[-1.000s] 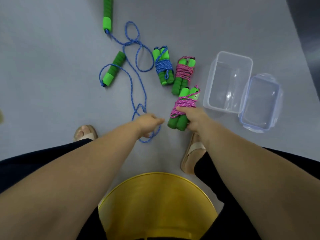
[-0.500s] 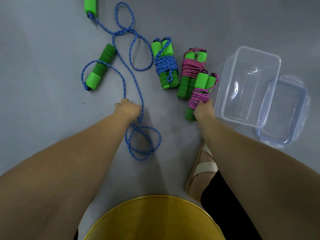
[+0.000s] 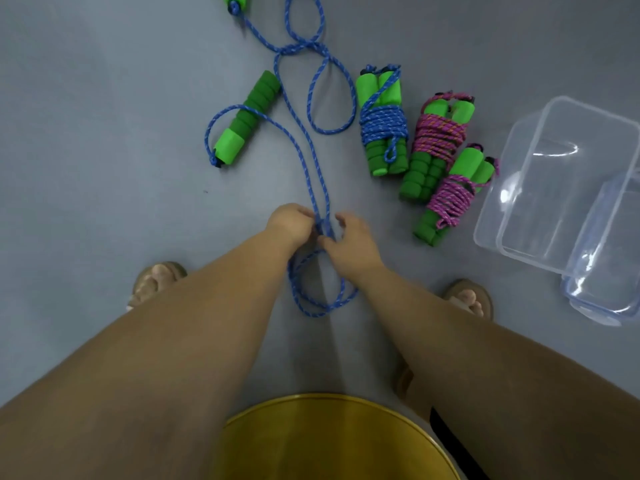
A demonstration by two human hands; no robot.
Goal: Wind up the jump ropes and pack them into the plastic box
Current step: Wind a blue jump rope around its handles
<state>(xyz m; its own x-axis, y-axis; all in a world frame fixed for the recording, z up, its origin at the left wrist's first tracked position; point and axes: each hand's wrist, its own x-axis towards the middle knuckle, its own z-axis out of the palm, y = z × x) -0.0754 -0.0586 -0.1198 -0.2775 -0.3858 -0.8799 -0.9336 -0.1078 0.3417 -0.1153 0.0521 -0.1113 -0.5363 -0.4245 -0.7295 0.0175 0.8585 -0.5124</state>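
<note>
A loose blue jump rope [image 3: 313, 168] sprawls over the grey floor. One of its green foam handles [image 3: 247, 117] lies at the left, the other [image 3: 235, 0] is cut off by the top edge. My left hand [image 3: 291, 223] and my right hand [image 3: 349, 240] meet on the rope's two strands, both pinching them; a loop [image 3: 322, 289] hangs below my hands. To the right lie three wound bundles: a blue one [image 3: 382, 123] and two pink ones [image 3: 436, 147] [image 3: 450, 199]. The clear plastic box [image 3: 554, 181] stands open at the far right.
The box's clear lid [image 3: 609, 265] lies against the box's right side. My sandalled feet [image 3: 156, 282] [image 3: 467, 297] rest on the floor at either side of my arms. A yellow round seat [image 3: 332, 441] fills the bottom middle.
My right hand let go of the nearest pink bundle, left lying beside the box, and moved left to the blue rope. My left hand stayed on the rope. The view shifted.
</note>
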